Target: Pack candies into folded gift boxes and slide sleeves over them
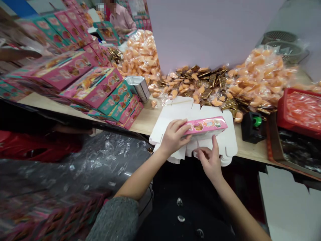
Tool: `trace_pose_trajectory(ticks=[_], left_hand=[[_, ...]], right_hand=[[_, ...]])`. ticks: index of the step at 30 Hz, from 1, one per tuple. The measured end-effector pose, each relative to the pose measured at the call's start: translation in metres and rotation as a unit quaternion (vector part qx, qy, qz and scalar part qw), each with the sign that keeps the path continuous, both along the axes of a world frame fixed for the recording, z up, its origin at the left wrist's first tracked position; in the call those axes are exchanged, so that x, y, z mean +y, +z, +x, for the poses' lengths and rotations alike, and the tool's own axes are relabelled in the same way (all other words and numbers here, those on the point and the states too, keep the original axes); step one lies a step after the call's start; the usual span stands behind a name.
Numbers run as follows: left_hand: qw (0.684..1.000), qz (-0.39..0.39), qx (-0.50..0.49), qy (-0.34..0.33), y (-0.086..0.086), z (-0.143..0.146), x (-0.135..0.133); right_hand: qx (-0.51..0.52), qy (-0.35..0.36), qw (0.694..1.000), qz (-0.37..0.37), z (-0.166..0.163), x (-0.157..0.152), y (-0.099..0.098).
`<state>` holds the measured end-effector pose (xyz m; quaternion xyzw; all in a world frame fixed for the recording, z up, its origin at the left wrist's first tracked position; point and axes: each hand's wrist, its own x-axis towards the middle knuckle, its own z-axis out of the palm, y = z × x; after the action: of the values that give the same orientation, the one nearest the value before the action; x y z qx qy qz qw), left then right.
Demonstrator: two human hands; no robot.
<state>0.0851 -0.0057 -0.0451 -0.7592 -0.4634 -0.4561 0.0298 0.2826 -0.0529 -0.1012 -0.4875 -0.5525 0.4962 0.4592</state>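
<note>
My left hand (174, 135) grips the left end of a pink carton (207, 125) that is partly folded up, fingers wrapped over its top edge. My right hand (210, 159) is just below the carton, index finger stretched up and touching its lower edge, the other fingers curled. Both hands work over a stack of flat white carton blanks (175, 115) lying at the front edge of the wooden table (145, 120).
Finished pink and green boxes (95, 87) pile up on the left. Clear bags of orange snacks (258, 75) and gold-wrapped pieces (210, 80) lie behind. A silver tray stack (137, 87), a black tape dispenser (252, 127) and a red basket (298, 110) stand nearby. Another person (120, 16) sits far back.
</note>
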Motion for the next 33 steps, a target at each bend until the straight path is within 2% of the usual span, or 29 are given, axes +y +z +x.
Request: trace_pose_trajectory(ticks=[2, 3, 4, 6, 8, 9, 11, 12, 15, 18, 20, 22, 24, 26, 27, 29, 30, 31, 33], left_hand=[[0.997, -0.028, -0.063, 0.019, -0.010, -0.004, 0.000], [0.993, -0.064, -0.100, 0.030, -0.013, -0.006, -0.001], [0.985, -0.109, -0.130, 0.035, -0.017, -0.008, -0.002], [0.965, -0.200, -0.168, 0.026, -0.021, -0.010, -0.007], [0.946, -0.260, -0.193, 0.010, -0.023, -0.010, -0.012], [0.939, -0.275, -0.207, 0.008, -0.023, -0.010, -0.014], [0.927, -0.298, -0.226, 0.010, -0.022, -0.010, -0.017], [0.923, -0.308, -0.229, 0.011, -0.022, -0.010, -0.017], [0.925, -0.310, -0.220, 0.005, -0.025, -0.011, -0.016], [0.929, -0.293, -0.224, -0.005, -0.032, -0.012, -0.015], [0.926, -0.294, -0.236, -0.010, -0.037, -0.010, -0.018], [0.917, -0.306, -0.254, -0.018, -0.039, -0.008, -0.021], [0.907, -0.319, -0.274, -0.030, -0.036, -0.008, -0.025], [0.914, -0.286, -0.285, -0.027, -0.022, -0.012, -0.028], [0.930, -0.237, -0.280, -0.011, -0.011, -0.017, -0.030], [0.964, -0.076, -0.247, 0.066, 0.020, -0.034, -0.036], [0.968, 0.013, -0.220, 0.122, 0.038, -0.047, -0.039], [0.960, 0.095, -0.188, 0.186, 0.056, -0.062, -0.042], [0.926, 0.189, -0.118, 0.305, 0.091, -0.104, -0.045]], right_hand=[[-0.066, -0.029, 0.997, 0.004, 0.022, -0.010, -0.014], [-0.110, -0.059, 0.991, 0.036, 0.031, -0.012, -0.015], [-0.159, -0.096, 0.978, 0.095, 0.036, -0.011, -0.012], [-0.244, -0.135, 0.926, 0.255, 0.033, -0.003, 0.006], [-0.307, -0.073, 0.867, 0.386, 0.016, 0.014, 0.033], [-0.334, -0.022, 0.843, 0.421, 0.005, 0.023, 0.046], [-0.387, 0.053, 0.809, 0.439, -0.013, 0.044, 0.064], [-0.411, 0.062, 0.799, 0.436, -0.018, 0.054, 0.069], [-0.458, 0.017, 0.790, 0.407, -0.006, 0.078, 0.064], [-0.463, -0.076, 0.803, 0.367, 0.028, 0.082, 0.048], [-0.420, -0.163, 0.819, 0.356, 0.046, 0.072, 0.036], [-0.367, -0.216, 0.831, 0.357, 0.053, 0.055, 0.024], [-0.350, -0.184, 0.837, 0.380, 0.050, 0.037, 0.007], [-0.352, -0.116, 0.828, 0.420, 0.043, 0.026, -0.012], [-0.353, -0.084, 0.822, 0.438, 0.038, 0.023, -0.020], [-0.349, -0.036, 0.813, 0.464, 0.030, 0.023, -0.034], [-0.345, -0.016, 0.811, 0.473, 0.027, 0.025, -0.039], [-0.340, 0.002, 0.808, 0.481, 0.024, 0.027, -0.042], [-0.335, 0.025, 0.805, 0.489, 0.020, 0.032, -0.045]])
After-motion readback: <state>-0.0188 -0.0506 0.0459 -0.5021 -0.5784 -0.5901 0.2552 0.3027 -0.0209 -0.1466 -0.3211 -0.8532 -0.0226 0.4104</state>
